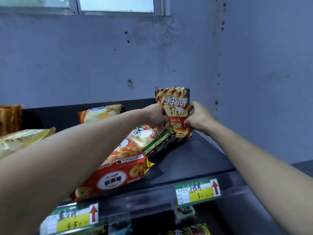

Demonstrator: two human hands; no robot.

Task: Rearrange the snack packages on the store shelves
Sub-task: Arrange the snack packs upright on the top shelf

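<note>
Together, left hand [155, 116] and right hand [200, 118] clamp their grip on the 手指饼 packet [176, 103].

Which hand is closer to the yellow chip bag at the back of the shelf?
Left. The left hand pinches the left edge of the striped bag, just right of the chip bag; the right hand pinches its opposite edge, farther right.

Stained blue-grey wall [169, 53]; window [116, 4] above; dark shelf [194, 160].
</note>
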